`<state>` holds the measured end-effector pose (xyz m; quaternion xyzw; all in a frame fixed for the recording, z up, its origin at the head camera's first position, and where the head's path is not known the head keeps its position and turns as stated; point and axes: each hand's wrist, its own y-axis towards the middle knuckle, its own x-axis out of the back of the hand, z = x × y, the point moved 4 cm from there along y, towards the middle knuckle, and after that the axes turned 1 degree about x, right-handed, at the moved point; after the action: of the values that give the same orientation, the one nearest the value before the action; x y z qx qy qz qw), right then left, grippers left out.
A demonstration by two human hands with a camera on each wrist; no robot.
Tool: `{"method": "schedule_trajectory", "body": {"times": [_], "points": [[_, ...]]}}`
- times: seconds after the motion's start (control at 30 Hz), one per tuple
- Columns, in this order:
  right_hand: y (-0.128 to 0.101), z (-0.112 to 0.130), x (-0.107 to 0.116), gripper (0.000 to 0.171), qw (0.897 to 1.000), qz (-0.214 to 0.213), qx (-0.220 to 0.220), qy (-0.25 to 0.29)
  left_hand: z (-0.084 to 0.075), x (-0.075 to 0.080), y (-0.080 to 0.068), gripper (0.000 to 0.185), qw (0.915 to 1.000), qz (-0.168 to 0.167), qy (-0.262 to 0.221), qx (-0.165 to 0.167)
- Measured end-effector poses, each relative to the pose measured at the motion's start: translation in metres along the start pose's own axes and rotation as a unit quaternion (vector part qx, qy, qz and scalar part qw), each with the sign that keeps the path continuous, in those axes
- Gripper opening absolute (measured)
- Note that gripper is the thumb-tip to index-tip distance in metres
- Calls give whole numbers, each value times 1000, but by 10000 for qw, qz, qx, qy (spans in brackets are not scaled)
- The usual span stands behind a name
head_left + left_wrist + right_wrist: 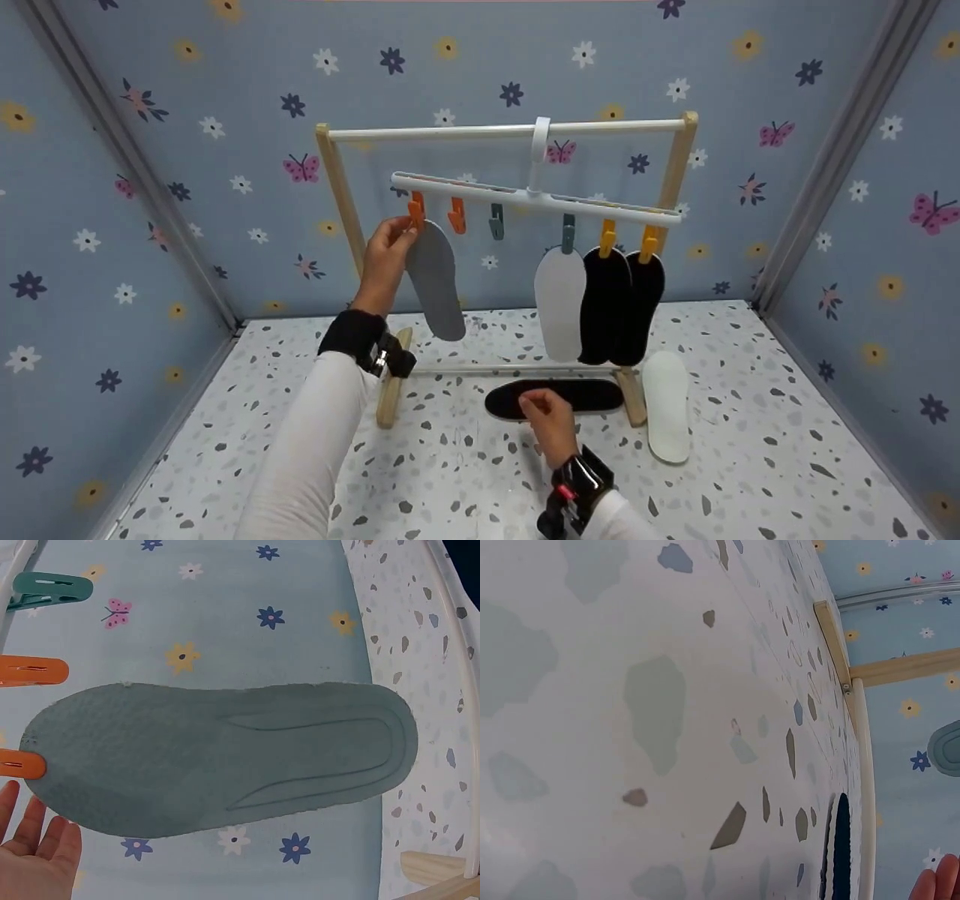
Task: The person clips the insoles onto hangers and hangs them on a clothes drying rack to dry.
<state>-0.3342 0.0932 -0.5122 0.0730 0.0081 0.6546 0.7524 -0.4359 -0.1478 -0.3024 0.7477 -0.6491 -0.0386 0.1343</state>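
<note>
My left hand (388,251) is raised at the left end of the white hanger (480,193). Its thumb and forefinger pinch at an orange clip (416,210), which bites the top of a grey insole (435,289). In the left wrist view this insole (225,757) hangs lengthwise, and the fingertips of the left hand (37,855) meet its edge beside the clip. My right hand (551,424) hovers low with loosely curled fingers, overlapping a black insole (596,394) on the speckled surface. In the right wrist view only fingertips (937,881) show, holding nothing.
Farther right, a light grey insole (560,307) and two black insoles (637,315) hang from a green clip and yellow clips. An orange clip (457,216) and a green clip (496,223) hang unused. The wooden rack (679,161) bears the hanger. A white insole (666,409) lies right.
</note>
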Motion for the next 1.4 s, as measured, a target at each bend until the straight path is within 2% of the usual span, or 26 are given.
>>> {"method": "schedule_trajectory", "body": {"times": [0.1,0.23,0.33,0.47,0.73,0.93,1.07,1.2,1.3,1.4], "points": [[0,1,2,16,9999,-39,9,93,-1,2,0,37,10000,-65,3,5],[-8,20,4,15,9999,-46,78,110,-6,4,-4,39,10000,-49,-40,-1],[-8,18,6,16,9999,-39,154,25,-5,5,-5,39,10000,-14,-73,-54],[0,-1,10,16,9998,-77,178,-74,0,6,-5,39,9999,-21,-22,-96],[0,4,29,15,9977,-147,466,-464,4,10,-9,41,10000,-23,36,-86],[3,2,50,15,9962,-253,512,-658,9,14,-16,38,10000,-2,41,-60],[5,2,69,11,9897,-447,899,-1017,12,15,-19,37,10000,77,20,-41],[8,2,90,5,9761,-798,1424,-1434,15,15,-21,37,9998,200,-2,-52],[13,3,109,5,9683,-975,1448,-1787,16,14,-23,38,9996,261,-30,-86],[21,4,128,7,9635,-958,1177,-2205,16,14,-25,38,9994,315,-16,-127]]}}
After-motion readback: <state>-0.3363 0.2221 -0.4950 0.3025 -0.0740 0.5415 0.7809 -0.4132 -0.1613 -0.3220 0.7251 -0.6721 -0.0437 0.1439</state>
